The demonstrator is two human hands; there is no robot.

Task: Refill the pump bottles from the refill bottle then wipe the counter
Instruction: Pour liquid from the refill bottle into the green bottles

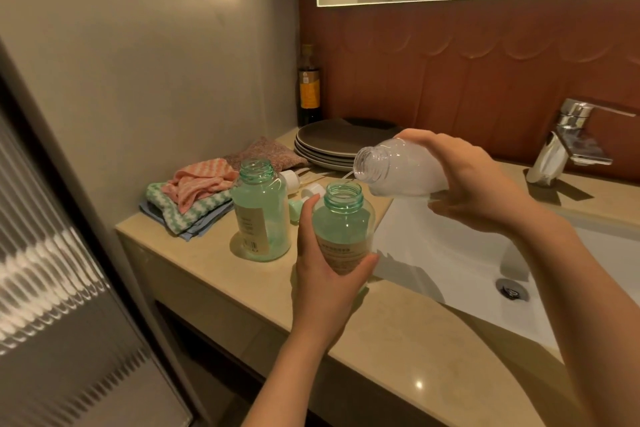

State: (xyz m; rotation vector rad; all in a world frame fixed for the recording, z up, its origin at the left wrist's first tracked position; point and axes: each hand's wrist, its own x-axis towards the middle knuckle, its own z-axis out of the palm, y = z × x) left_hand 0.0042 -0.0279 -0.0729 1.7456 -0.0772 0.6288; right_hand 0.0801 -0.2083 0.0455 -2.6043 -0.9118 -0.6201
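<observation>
While the left hand (323, 269) grips one pump bottle (343, 229), the right hand (474, 191) holds the refill bottle (398, 168) tilted — just above it.

Both forearms reach forward; left hand (322, 277) wraps the green pump bottle (343, 218), right hand (474, 180) grips the tilted refill bottle (398, 170).

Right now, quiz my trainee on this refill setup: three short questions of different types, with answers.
1. True or false: the green pump bottle standing on the counter has its pump head screwed on.
2. The right hand holds: A) a plate, B) the tilted clear refill bottle, C) a cloth.
3. Fill in: the second green pump bottle, nearer the sink, is gripped by the ___ hand.
Key: 1 false, its mouth is open. 2 B. 3 left: the left hand wraps it.
</observation>
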